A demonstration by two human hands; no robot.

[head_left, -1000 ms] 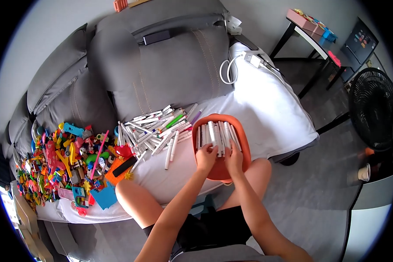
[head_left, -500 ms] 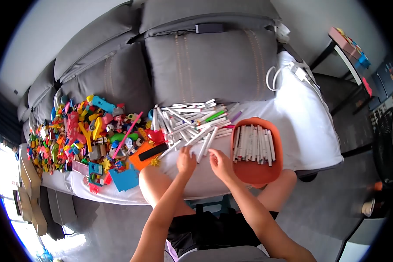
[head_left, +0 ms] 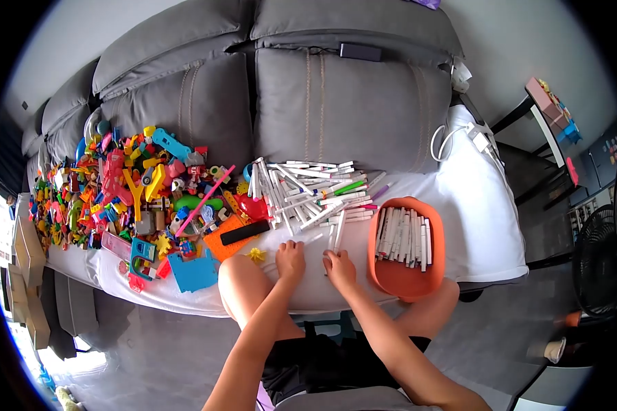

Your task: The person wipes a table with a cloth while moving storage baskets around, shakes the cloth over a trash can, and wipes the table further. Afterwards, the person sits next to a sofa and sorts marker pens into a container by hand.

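Many white marker pens (head_left: pixel 301 185) lie heaped on the white sofa cover in front of me. My left hand (head_left: pixel 290 264) is just left of centre, its fingers closed on a white marker (head_left: pixel 313 239) that points up to the right and is slightly blurred. Close by on the right, my right hand (head_left: pixel 340 269) pinches the lower end of a marker (head_left: pixel 339 231); a second marker lies alongside it. An orange plastic bin (head_left: pixel 406 282) stands to the right of my right hand, with a row of white markers (head_left: pixel 403 237) inside its far part.
A big pile of small colourful toys (head_left: pixel 110 185) covers the sofa's left side. Between it and my left hand lie an orange sheet (head_left: pixel 219 246) and a black bar (head_left: pixel 245 232). Grey cushions (head_left: pixel 353 109) stand behind; a white cable (head_left: pixel 442 142) lies at right.
The view has shifted, so the scene sits slightly differently. My left hand now has a marker at its fingertips, and my right fingers have closed on a marker's lower end.
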